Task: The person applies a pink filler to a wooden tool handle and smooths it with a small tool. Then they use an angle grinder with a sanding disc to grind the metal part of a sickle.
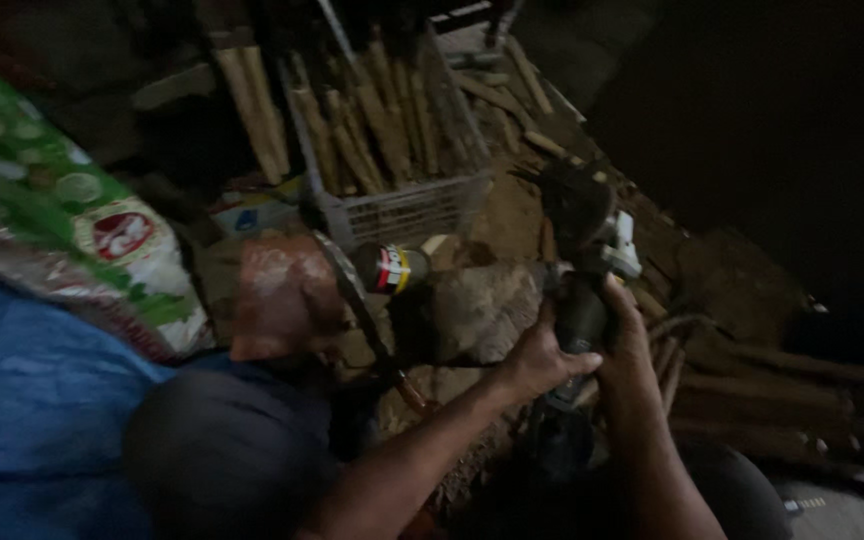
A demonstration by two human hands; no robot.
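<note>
Dark plastic body of a power tool (580, 318), gripped by both hands near the middle right of the scene. Left hand (535, 358) wrapped around the lower part of the grip, fingers (574, 364) curled shut on it; right hand (624, 330) closed on the same grip from the right side, touching the left. Long axis of the tool running from near to far, working end (574, 205) pointing away toward a pale plastic crate (402, 212) of wooden sticks (377, 125). Both hands equally close, already on the tool, nothing left to reach. Just left of the hands, a rough lump of stone (477, 310) and a small dark can (390, 268). Far left, a green printed sack (42, 190) above blue cloth (32, 400). Too dim for finer detail.
</note>
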